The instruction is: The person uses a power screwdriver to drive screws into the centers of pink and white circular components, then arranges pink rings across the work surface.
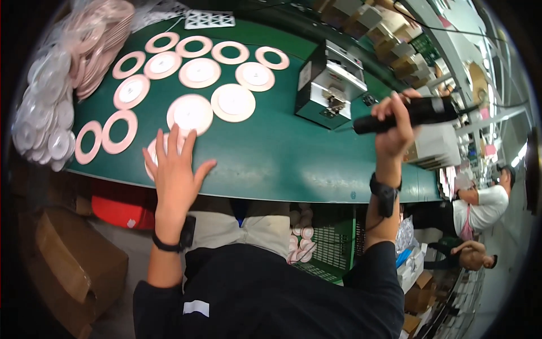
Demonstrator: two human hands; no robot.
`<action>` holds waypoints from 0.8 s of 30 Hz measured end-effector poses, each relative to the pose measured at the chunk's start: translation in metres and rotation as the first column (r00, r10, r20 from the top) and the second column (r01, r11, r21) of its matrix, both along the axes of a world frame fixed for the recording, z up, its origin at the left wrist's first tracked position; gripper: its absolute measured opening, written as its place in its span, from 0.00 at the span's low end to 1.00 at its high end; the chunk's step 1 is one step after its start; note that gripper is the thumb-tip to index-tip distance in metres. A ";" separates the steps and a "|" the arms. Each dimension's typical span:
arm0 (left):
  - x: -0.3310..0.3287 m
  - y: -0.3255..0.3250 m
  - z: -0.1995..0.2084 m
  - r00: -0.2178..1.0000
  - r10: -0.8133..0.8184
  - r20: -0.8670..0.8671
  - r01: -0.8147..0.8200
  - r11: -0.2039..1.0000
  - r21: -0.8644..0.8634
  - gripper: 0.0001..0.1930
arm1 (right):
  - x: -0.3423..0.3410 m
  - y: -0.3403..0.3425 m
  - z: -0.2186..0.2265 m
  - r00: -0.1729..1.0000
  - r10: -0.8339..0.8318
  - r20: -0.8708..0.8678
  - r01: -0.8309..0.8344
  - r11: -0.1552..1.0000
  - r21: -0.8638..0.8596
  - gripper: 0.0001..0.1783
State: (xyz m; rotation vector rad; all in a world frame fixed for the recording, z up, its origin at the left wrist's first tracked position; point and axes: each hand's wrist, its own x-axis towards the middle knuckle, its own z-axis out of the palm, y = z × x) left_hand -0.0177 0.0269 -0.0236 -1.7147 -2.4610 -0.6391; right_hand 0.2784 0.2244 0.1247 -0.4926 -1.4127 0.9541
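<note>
We are grasping the black driver [430, 111], two o'clock, right hand [396, 120]; our unclenched left hand [174, 169] should be steadying the disc [149, 163].

Seven open rings [117, 150], seven white-centred discs [191, 114] laid out
Left grip [176, 166] covers part of one disc; right grip [394, 121] holds one driver [435, 111], one metal box [332, 85] nearby.
</note>
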 end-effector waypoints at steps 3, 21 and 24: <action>0.022 -0.021 0.006 0.991 -0.124 0.041 0.125 0.992 -0.014 0.32 | -0.001 0.030 -0.002 0.998 -0.065 -0.007 0.065 0.998 0.023 0.13; 0.048 0.037 0.005 0.676 -0.716 0.173 0.703 0.698 0.137 0.18 | -0.030 -0.031 -0.028 0.981 0.190 0.024 -0.190 0.982 -0.020 0.14; 0.048 0.038 0.007 0.674 -0.717 0.177 0.707 0.696 0.126 0.18 | -0.038 -0.042 -0.048 0.988 0.146 0.051 -0.144 0.989 -0.034 0.15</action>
